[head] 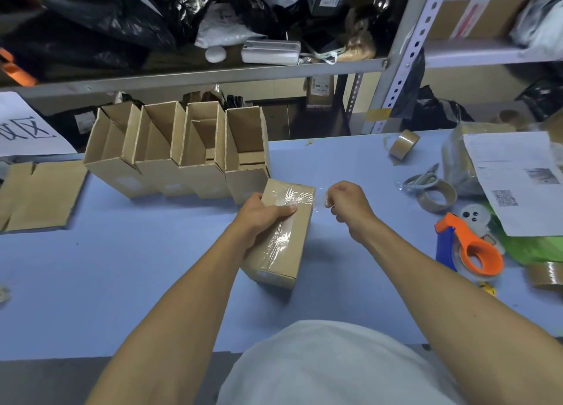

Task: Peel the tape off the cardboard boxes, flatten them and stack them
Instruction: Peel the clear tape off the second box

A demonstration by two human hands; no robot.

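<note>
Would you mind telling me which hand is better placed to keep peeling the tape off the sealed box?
The right hand: it already pinches the lifted clear tape beside the box, while the left hand grips the box to steady it.

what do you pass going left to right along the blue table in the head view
flattened brown cardboard sheet → row of four open brown cardboard boxes → left hand gripping the taped brown cardboard box → right hand pinching clear peeled tape → orange and blue tape dispenser
</note>
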